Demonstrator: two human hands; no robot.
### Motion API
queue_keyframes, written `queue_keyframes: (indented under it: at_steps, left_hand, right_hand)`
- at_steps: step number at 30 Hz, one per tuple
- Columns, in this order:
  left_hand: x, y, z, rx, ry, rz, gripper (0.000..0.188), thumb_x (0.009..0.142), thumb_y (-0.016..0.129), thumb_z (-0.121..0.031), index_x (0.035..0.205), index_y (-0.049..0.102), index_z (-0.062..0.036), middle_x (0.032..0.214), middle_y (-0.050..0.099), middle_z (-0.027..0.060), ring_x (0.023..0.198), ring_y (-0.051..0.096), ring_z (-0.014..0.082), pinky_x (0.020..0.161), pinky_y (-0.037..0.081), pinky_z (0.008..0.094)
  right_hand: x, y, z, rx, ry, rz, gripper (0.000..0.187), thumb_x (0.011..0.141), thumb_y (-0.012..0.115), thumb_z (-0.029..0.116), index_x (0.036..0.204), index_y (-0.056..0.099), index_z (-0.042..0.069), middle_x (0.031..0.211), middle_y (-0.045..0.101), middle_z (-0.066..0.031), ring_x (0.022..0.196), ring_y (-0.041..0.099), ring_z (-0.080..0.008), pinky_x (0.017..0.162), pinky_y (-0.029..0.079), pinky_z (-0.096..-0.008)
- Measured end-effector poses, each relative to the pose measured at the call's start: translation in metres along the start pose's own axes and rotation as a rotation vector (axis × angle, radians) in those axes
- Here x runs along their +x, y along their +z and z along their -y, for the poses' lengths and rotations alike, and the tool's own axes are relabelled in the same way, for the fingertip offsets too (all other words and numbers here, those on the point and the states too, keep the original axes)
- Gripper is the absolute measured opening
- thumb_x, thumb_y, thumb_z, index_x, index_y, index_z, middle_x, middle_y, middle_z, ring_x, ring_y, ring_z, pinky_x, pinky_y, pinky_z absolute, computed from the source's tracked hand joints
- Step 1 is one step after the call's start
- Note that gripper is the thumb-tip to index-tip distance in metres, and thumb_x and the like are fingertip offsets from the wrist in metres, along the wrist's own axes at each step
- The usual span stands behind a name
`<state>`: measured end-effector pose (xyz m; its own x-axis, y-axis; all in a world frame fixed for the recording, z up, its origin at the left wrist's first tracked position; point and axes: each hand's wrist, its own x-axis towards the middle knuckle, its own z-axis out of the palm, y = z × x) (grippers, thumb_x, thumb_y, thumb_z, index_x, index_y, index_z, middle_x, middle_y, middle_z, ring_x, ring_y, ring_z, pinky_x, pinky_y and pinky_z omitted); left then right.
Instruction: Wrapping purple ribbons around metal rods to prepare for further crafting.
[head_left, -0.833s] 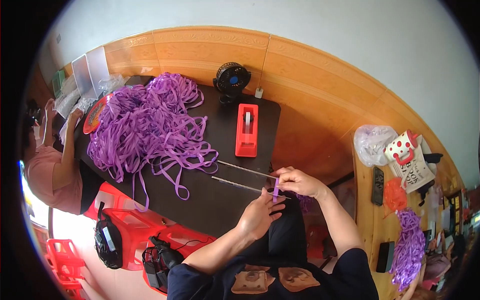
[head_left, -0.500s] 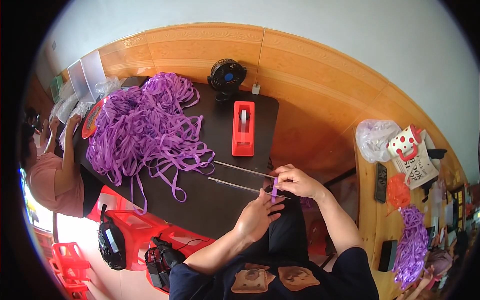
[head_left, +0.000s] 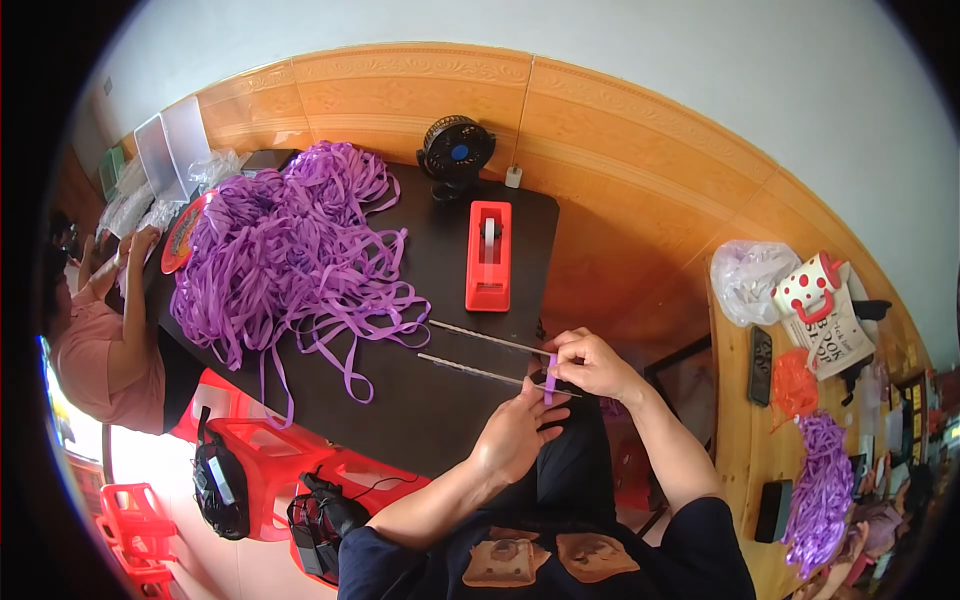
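Note:
Two thin, light metal-looking rods (head_left: 480, 370) run side by side from the dark table toward my hands, past its right edge. A short band of purple ribbon (head_left: 550, 385) spans them near their right ends. My right hand (head_left: 592, 365) is closed, thumb and fingers pinching the ribbon by the far rod. My left hand (head_left: 508, 432) is at the near rod, its upper fingertips closed on it beside the ribbon, with the lower fingers spread apart. The rods' far-side ends lie over the table near a large heap of purple ribbon (head_left: 270, 250).
On the dark table (head_left: 440, 430) stand a red tape dispenser (head_left: 488, 256) and a black fan (head_left: 456, 150). A co-worker (head_left: 110, 350) sits at left. Red chairs (head_left: 265, 480) hold black bags. The wooden table (head_left: 735, 450) at right bears a polka-dot mug (head_left: 806, 285) and shiny purple ribbon (head_left: 822, 490).
My hands keep almost the same hold on the rods and ribbon. At left, the co-worker's hands and arms have shifted slightly.

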<state>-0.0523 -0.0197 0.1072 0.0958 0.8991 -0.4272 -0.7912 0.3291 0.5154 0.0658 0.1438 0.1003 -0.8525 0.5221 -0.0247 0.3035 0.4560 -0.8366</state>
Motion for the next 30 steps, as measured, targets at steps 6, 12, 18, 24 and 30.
queue_keyframes:
  at_steps: [6, 12, 18, 24, 30]
  left_hand:
    - [0.000, -0.001, 0.001, -0.057, 0.004, -0.002, 0.049, 0.101, 0.031, -0.046, 0.125, 0.047, -0.0057, 0.125, 0.051, 0.0106, 0.112, 0.047, 0.0217, 0.093, 0.036, 0.0370]
    - [0.002, -0.003, 0.002, -0.069, 0.009, 0.013, 0.046, 0.102, 0.029, -0.044, 0.122, 0.049, -0.0070, 0.121, 0.051, 0.0076, 0.111, 0.047, 0.0212, 0.094, 0.035, 0.0383]
    - [0.001, 0.000, 0.000, -0.055, 0.003, 0.051, 0.050, 0.101, 0.027, -0.045, 0.128, 0.045, -0.0071, 0.128, 0.049, 0.0075, 0.118, 0.045, 0.0200, 0.102, 0.030, 0.0396]
    - [0.002, -0.001, 0.002, -0.077, 0.015, 0.039, 0.047, 0.101, 0.028, -0.043, 0.126, 0.047, -0.0074, 0.126, 0.050, 0.0074, 0.116, 0.046, 0.0194, 0.101, 0.032, 0.0388]
    - [-0.004, 0.008, -0.002, -0.096, 0.030, 0.038, 0.046, 0.102, 0.027, -0.039, 0.126, 0.045, -0.0038, 0.126, 0.050, 0.0091, 0.116, 0.046, 0.0205, 0.101, 0.034, 0.0388]
  right_hand:
    - [0.002, 0.016, 0.017, -0.260, 0.141, -0.159, 0.020, 0.067, 0.071, 0.018, 0.057, 0.060, 0.004, 0.077, 0.063, -0.0087, 0.086, 0.055, -0.0251, 0.073, 0.038, -0.0386]
    - [-0.002, 0.037, 0.043, -0.765, 0.193, -0.335, 0.022, 0.064, 0.069, 0.029, 0.061, 0.066, 0.007, 0.072, 0.064, -0.0078, 0.083, 0.056, -0.0246, 0.071, 0.034, -0.0418]
    - [-0.010, 0.041, 0.057, -0.946, 0.224, -0.384, 0.027, 0.070, 0.063, 0.032, 0.071, 0.072, 0.006, 0.075, 0.065, -0.0118, 0.087, 0.055, -0.0275, 0.074, 0.034, -0.0462]
    - [-0.014, 0.053, 0.053, -0.957, 0.179, -0.566, 0.032, 0.071, 0.067, 0.036, 0.070, 0.071, 0.004, 0.077, 0.066, -0.0116, 0.090, 0.056, -0.0274, 0.074, 0.034, -0.0458]
    - [-0.018, 0.064, 0.039, -0.896, 0.183, -0.708, 0.033, 0.071, 0.069, 0.036, 0.071, 0.071, 0.003, 0.082, 0.066, -0.0114, 0.099, 0.056, -0.0292, 0.078, 0.034, -0.0476]
